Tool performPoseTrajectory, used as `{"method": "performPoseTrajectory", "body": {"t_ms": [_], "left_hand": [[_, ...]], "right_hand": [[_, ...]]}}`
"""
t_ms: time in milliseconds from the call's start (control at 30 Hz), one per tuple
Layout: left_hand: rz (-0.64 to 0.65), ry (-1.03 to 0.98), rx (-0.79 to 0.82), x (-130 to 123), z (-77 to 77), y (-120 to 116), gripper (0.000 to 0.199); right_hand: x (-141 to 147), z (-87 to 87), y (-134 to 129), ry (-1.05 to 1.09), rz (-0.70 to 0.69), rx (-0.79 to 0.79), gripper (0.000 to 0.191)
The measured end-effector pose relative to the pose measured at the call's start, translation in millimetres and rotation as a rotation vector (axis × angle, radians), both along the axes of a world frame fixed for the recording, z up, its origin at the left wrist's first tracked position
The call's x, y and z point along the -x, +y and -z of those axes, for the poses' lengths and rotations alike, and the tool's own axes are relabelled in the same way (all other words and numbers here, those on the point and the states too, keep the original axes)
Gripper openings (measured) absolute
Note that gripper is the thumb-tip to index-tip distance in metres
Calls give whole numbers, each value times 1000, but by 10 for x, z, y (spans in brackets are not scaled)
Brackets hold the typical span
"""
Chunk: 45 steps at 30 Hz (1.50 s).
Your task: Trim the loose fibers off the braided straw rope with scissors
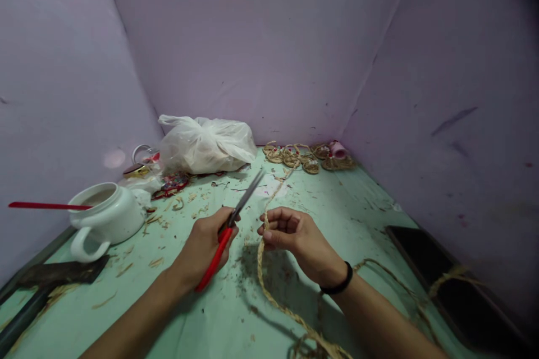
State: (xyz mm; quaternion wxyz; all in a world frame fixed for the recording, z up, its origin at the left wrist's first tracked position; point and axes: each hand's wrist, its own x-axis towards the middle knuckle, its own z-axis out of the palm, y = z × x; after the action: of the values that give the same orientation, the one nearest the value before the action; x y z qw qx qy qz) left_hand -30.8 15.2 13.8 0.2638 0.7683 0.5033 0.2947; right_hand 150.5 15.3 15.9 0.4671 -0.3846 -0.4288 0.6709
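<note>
Here's the pale green bench point(202, 320), spread beneath both hands and dotted with straw scraps point(155, 262). A long dark slab point(455, 291) lies out to the right of the right hand point(295, 235). Beyond the left hand point(213, 241) sits the knotted white plastic bag point(210, 146), and off to that hand's left stands the white pot point(120, 216), a red stick point(46, 206) poking from its mouth. A hammer-like tool point(63, 273) lies just this side of the pot.

And the braided cord point(260, 269)! It runs from the woven coils point(290, 157) beyond the right hand, through its grip, and curves down toward the near edge. That right hand has the cord pinched between thumb and curled fingers, a black wristband point(343, 280) on its wrist. The left hand is wrapped round the red-handled scissors point(217, 258), blades pointing away, tips near the cord. Smaller still, a pink roll point(337, 150) sits among the coils, beyond and right of the right hand.
</note>
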Motion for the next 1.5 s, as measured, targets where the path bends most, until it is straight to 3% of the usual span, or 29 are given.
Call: {"method": "performPoseTrajectory", "body": {"t_ms": [67,167,300,500,667,1100,1300,1500], "left_hand": [[-73,-237,180,-94,-42,-67,11],[-65,-551,437,-239,-61,-154,24],[-65,-698,542,-353,10,-228,25],[-113,-679,625,-368,68,-263,24],[-21,-643,646,-369,69,-260,28],[-74,-644,642,-374,47,-270,27],[-78,-657,627,-372,72,-270,27],[17,-554,618,-366,73,-268,24]], "right_hand": [[38,48,-5,17,35,-8,26],[90,103,-28,31,59,4,27],[115,135,-56,103,66,89,27],[89,137,-16,97,243,114,29],[79,118,-4,137,309,75,25],[15,104,26,246,248,132,31],[3,73,23,211,282,109,34],[23,161,71,195,401,83,28]]}}
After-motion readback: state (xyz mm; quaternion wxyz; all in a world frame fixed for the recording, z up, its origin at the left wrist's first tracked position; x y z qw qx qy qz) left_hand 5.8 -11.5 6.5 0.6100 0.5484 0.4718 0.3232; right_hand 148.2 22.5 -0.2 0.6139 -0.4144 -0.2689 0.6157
